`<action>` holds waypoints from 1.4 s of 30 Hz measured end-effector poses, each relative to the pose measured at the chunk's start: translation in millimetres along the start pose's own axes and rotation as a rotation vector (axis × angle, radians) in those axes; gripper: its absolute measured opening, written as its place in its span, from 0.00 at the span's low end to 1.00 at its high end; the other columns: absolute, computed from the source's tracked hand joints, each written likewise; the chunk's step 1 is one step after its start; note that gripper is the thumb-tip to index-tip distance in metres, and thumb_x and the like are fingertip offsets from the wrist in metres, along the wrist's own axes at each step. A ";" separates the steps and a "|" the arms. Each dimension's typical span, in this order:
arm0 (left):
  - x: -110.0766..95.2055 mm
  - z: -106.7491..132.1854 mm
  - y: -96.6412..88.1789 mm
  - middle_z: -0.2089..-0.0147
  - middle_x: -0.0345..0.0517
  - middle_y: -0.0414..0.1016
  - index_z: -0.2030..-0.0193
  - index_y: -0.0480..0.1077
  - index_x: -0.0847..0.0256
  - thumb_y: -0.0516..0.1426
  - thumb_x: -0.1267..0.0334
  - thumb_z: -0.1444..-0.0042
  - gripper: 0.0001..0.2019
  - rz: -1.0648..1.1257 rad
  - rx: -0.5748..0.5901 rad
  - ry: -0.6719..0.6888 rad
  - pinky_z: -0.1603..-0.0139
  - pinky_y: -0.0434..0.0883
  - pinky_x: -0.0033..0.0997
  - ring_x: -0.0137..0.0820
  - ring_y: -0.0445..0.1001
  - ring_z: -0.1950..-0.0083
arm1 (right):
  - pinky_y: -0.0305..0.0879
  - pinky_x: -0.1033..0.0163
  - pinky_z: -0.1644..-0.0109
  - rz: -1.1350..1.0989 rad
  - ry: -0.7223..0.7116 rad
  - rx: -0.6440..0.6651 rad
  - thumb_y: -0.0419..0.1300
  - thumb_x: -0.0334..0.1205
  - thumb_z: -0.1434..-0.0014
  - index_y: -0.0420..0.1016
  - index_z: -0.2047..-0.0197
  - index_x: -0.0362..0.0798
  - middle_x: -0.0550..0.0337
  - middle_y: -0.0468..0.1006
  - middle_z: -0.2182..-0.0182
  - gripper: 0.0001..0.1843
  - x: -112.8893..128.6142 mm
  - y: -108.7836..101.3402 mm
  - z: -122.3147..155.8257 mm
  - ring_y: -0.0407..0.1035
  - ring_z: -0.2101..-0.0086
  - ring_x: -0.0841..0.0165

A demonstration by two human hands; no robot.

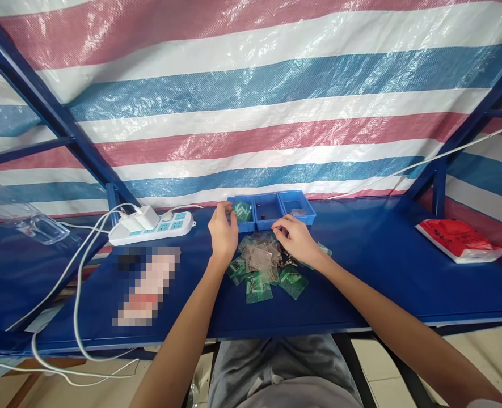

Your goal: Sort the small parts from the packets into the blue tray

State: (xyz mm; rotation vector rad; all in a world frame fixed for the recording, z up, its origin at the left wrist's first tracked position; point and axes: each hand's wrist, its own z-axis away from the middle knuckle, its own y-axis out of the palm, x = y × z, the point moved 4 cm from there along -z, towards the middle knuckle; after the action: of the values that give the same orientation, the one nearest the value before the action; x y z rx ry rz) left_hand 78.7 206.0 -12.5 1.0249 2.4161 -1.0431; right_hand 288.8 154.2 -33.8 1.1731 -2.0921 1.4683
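My left hand (pixel 224 231) is at the left end of a blue divided tray (pixel 268 199), its fingers curled together beside the compartment with green-tinted packets (pixel 243 211). Whatever its fingertips hold, if anything, is hidden. Over the right side of a pile of small clear plastic bags (pixel 261 258), my right hand (pixel 296 237) has thumb and fingers pinched together; anything between them is too small to make out. In front of the pile lie green bags (pixel 259 288) containing small, thin pieces. Some dark bits sit in the tray's middle compartment, and a clear packet (pixel 298 212) in the right one.
A white power strip (pixel 152 228) with plugged-in chargers and trailing white cables stands left on the blue table (pixel 387 266). Nearby are a blurred-out item (pixel 151 286) and a clear plastic container (pixel 42 224). A red packet (pixel 461 240) lies right. Striped sheeting hangs behind.
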 end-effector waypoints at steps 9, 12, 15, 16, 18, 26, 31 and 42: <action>-10.7 4.8 -3.0 0.53 0.52 0.73 0.50 0.72 0.59 0.53 0.66 0.36 0.11 -0.108 0.150 0.064 0.54 0.73 0.39 0.40 0.75 0.54 | 0.64 0.59 0.64 0.111 0.032 0.175 0.51 0.39 0.32 0.74 0.60 0.49 0.53 0.71 0.61 0.11 -2.5 10.0 5.4 0.66 0.68 0.65; -23.0 12.3 7.3 0.56 0.47 0.74 0.49 0.72 0.57 0.51 0.66 0.35 0.11 -0.018 0.375 0.203 0.60 0.72 0.32 0.33 0.76 0.61 | 0.61 0.60 0.66 0.159 0.032 0.157 0.51 0.37 0.32 0.74 0.60 0.49 0.53 0.72 0.62 0.11 -5.3 6.6 3.5 0.66 0.68 0.65; -33.2 23.5 20.8 0.57 0.47 0.76 0.50 0.73 0.56 0.52 0.65 0.35 0.11 -0.054 0.555 0.328 0.60 0.72 0.33 0.35 0.77 0.59 | 0.59 0.61 0.66 0.219 0.048 0.121 0.51 0.34 0.34 0.73 0.60 0.49 0.54 0.73 0.63 0.09 -9.4 0.4 0.8 0.67 0.68 0.66; -35.2 26.5 24.4 0.58 0.47 0.76 0.51 0.73 0.56 0.52 0.65 0.35 0.11 -0.076 0.586 0.358 0.59 0.72 0.34 0.37 0.77 0.58 | 0.58 0.61 0.66 0.237 0.060 0.126 0.52 0.33 0.34 0.73 0.60 0.49 0.55 0.74 0.64 0.09 -10.7 -1.1 0.3 0.67 0.68 0.65; -36.3 30.4 29.3 0.59 0.48 0.78 0.52 0.74 0.57 0.52 0.66 0.35 0.10 -0.095 0.621 0.375 0.58 0.72 0.35 0.39 0.78 0.57 | 0.56 0.62 0.67 0.267 0.099 0.172 0.53 0.34 0.34 0.71 0.63 0.49 0.56 0.74 0.68 0.07 -12.6 -2.8 0.4 0.67 0.69 0.65; -25.4 29.1 31.0 0.59 0.48 0.80 0.50 0.73 0.57 0.53 0.65 0.36 0.11 -0.114 0.630 0.234 0.59 0.74 0.36 0.40 0.79 0.58 | 0.53 0.63 0.72 0.161 0.056 0.403 0.55 0.43 0.34 0.69 0.65 0.51 0.59 0.73 0.73 0.09 -3.6 -9.7 6.4 0.66 0.73 0.66; -29.8 30.2 31.7 0.59 0.49 0.78 0.52 0.74 0.58 0.52 0.66 0.36 0.10 -0.135 0.611 0.289 0.59 0.73 0.36 0.41 0.77 0.56 | 0.56 0.64 0.70 0.166 0.030 0.436 0.58 0.34 0.41 0.69 0.65 0.50 0.60 0.72 0.70 0.02 -5.1 -9.4 7.8 0.66 0.71 0.67; -31.8 26.6 24.4 0.55 0.48 0.75 0.51 0.73 0.58 0.49 0.64 0.33 0.12 -0.129 0.623 0.209 0.63 0.68 0.31 0.35 0.74 0.60 | 0.55 0.65 0.69 0.209 0.039 0.456 0.54 0.33 0.38 0.68 0.67 0.49 0.60 0.72 0.69 0.06 -5.0 -1.6 6.0 0.65 0.71 0.69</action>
State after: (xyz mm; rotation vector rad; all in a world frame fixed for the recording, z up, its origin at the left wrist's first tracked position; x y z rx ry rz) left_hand 118.4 182.6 -26.2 1.2195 2.3861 -1.8950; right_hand 294.1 150.8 -38.6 1.0801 -1.9591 2.1287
